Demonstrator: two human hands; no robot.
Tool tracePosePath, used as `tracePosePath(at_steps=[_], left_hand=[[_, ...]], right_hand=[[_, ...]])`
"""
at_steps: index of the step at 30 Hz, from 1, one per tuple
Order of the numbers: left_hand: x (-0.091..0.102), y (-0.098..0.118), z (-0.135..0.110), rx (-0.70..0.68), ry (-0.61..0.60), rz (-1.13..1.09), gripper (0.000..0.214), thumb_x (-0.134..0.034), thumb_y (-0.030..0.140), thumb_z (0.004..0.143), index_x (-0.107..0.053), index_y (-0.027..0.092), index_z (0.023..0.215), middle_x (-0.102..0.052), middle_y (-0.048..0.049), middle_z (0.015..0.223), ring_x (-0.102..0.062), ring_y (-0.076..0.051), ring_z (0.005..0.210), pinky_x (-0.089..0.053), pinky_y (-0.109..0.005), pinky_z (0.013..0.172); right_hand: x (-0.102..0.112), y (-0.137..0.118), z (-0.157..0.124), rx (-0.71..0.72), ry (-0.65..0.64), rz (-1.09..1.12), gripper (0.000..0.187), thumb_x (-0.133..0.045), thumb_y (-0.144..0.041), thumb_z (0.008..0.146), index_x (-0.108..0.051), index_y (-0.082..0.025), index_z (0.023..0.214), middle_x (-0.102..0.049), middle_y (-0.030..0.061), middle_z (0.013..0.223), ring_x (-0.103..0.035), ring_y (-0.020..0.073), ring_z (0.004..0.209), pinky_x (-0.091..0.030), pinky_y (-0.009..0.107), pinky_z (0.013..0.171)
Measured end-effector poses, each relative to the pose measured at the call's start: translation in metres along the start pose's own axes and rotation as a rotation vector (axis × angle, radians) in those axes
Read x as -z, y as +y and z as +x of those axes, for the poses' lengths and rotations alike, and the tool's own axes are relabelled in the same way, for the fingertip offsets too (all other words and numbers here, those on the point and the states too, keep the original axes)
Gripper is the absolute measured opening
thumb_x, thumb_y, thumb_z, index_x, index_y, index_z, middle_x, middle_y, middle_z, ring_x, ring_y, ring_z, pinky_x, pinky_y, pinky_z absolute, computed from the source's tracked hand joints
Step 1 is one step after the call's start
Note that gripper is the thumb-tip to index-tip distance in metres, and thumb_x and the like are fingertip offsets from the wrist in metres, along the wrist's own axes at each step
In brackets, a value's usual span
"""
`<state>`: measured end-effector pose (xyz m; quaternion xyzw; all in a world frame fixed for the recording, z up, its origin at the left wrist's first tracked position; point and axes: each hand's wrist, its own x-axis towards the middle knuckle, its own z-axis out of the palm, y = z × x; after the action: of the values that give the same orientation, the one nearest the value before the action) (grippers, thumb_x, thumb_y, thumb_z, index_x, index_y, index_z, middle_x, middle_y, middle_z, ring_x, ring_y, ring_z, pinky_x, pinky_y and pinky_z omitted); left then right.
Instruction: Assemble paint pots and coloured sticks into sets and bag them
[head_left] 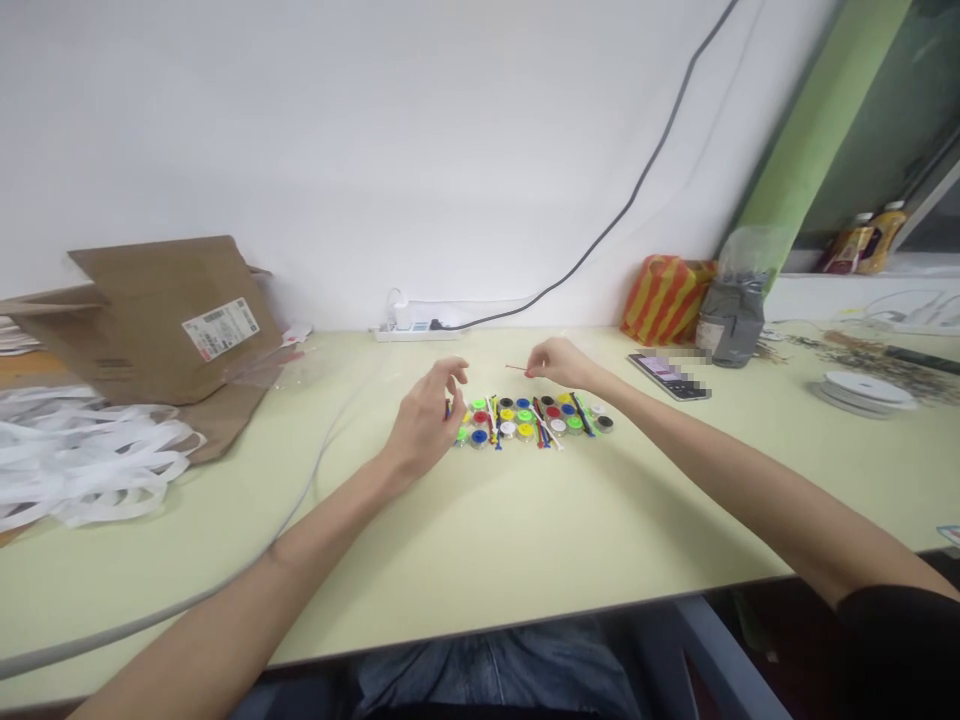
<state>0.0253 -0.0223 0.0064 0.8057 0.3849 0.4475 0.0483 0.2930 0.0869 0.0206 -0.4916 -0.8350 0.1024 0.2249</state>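
Observation:
Above the far edge of a cluster of small parts, my right hand (561, 362) pinches a thin red stick (516, 367) by one end, its other end pointing left. My left hand (427, 418) hovers at the cluster's left end, fingers curved and thumb apart, with nothing visible in it. It covers some of the parts there. Small round discs, such as a yellow disc (525, 432) and a blue disc (478, 438), lie in rows. Between them are bundles of thin coloured sticks (539, 424) with widened ends.
A cardboard box (161, 330) and a heap of white strips (82, 455) occupy the left. Behind is a power strip (416, 333). A phone (670, 376), striped bag (664, 300), grey bag (731, 325) and white reel (866, 392) stand right. A grey cable (315, 465) crosses the table.

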Motion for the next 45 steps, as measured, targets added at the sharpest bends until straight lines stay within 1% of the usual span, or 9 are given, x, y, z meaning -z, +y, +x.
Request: tracePosePath(at_steps=[5, 9, 14, 17, 21, 28, 38, 42, 45], left_hand=[[-0.002, -0.002, -0.003, -0.061, -0.115, 0.117, 0.044, -0.038, -0.001, 0.080, -0.048, 0.021, 0.118, -0.059, -0.0056, 0.110, -0.057, -0.017, 0.090, -0.046, -0.032, 0.080], [-0.002, -0.004, -0.002, -0.063, -0.140, 0.152, 0.050, -0.037, -0.005, 0.071, -0.052, 0.020, 0.110, -0.059, -0.0069, 0.111, -0.058, -0.020, 0.091, -0.047, -0.035, 0.081], [-0.002, -0.007, -0.002, -0.066, -0.148, 0.148, 0.051, -0.036, -0.007, 0.067, -0.052, 0.021, 0.108, -0.059, -0.0065, 0.109, -0.058, -0.021, 0.094, -0.047, -0.036, 0.083], [-0.004, -0.005, -0.002, -0.062, -0.177, 0.144, 0.053, -0.035, -0.007, 0.063, -0.052, 0.021, 0.105, -0.059, -0.0062, 0.106, -0.058, -0.021, 0.094, -0.047, -0.035, 0.082], [-0.005, 0.000, -0.002, -0.074, -0.224, 0.120, 0.053, -0.036, -0.006, 0.061, -0.053, 0.020, 0.104, -0.059, -0.0062, 0.102, -0.058, -0.022, 0.093, -0.048, -0.036, 0.081], [-0.004, 0.000, -0.002, -0.106, -0.281, 0.104, 0.052, -0.036, -0.005, 0.067, -0.052, 0.020, 0.110, -0.060, -0.0066, 0.107, -0.058, -0.022, 0.097, -0.048, -0.038, 0.087], [-0.005, 0.002, -0.003, -0.123, -0.318, 0.115, 0.043, -0.038, -0.001, 0.080, -0.050, 0.020, 0.115, -0.061, -0.0076, 0.113, -0.059, -0.023, 0.102, -0.047, -0.038, 0.089], [-0.005, 0.003, -0.003, -0.122, -0.321, 0.119, 0.041, -0.038, 0.000, 0.083, -0.050, 0.021, 0.116, -0.062, -0.0077, 0.113, -0.059, -0.023, 0.104, -0.046, -0.037, 0.089], [-0.005, 0.002, -0.003, -0.123, -0.325, 0.125, 0.039, -0.037, 0.001, 0.086, -0.049, 0.020, 0.117, -0.061, -0.0081, 0.114, -0.058, -0.023, 0.104, -0.045, -0.037, 0.090]], right_hand=[[-0.020, 0.011, 0.016, 0.005, -0.030, -0.083, 0.007, -0.069, -0.015, 0.080, -0.075, -0.013, 0.083, -0.074, 0.0070, 0.082, -0.062, 0.0158, 0.072, -0.043, 0.025, 0.067], [-0.009, 0.001, 0.018, 0.019, 0.031, -0.129, 0.021, -0.069, -0.015, 0.081, -0.071, -0.014, 0.102, -0.073, 0.0094, 0.097, -0.062, 0.0200, 0.089, -0.043, 0.028, 0.076], [0.019, -0.009, -0.023, 0.131, 0.014, -0.112, 0.025, -0.058, -0.012, 0.087, -0.068, -0.018, 0.109, -0.072, 0.0072, 0.095, -0.062, 0.0188, 0.084, -0.044, 0.029, 0.077], [0.022, 0.000, -0.055, 0.168, -0.023, -0.024, 0.031, -0.058, -0.016, 0.088, -0.065, -0.021, 0.118, -0.071, 0.0044, 0.091, -0.062, 0.0182, 0.081, -0.045, 0.029, 0.075], [0.013, 0.023, -0.076, 0.086, 0.082, -0.018, 0.018, -0.057, -0.022, 0.090, -0.071, -0.017, 0.099, -0.071, 0.0078, 0.090, -0.061, 0.0195, 0.078, -0.046, 0.031, 0.074], [0.007, 0.035, -0.075, 0.099, 0.021, -0.062, 0.016, -0.062, -0.026, 0.090, -0.075, -0.018, 0.089, -0.071, 0.0095, 0.089, -0.061, 0.0218, 0.082, -0.045, 0.034, 0.079], [0.000, 0.035, -0.074, 0.084, 0.047, -0.056, 0.014, -0.063, -0.025, 0.089, -0.074, -0.017, 0.086, -0.073, 0.0083, 0.087, -0.059, 0.0218, 0.084, -0.044, 0.034, 0.079], [0.003, 0.031, -0.076, 0.076, 0.086, -0.020, 0.016, -0.063, -0.027, 0.089, -0.074, -0.017, 0.085, -0.073, 0.0084, 0.087, -0.058, 0.0213, 0.082, -0.044, 0.034, 0.079], [0.010, 0.025, -0.079, 0.059, 0.177, 0.056, 0.017, -0.063, -0.030, 0.089, -0.074, -0.017, 0.084, -0.073, 0.0085, 0.088, -0.058, 0.0206, 0.081, -0.044, 0.034, 0.077]])
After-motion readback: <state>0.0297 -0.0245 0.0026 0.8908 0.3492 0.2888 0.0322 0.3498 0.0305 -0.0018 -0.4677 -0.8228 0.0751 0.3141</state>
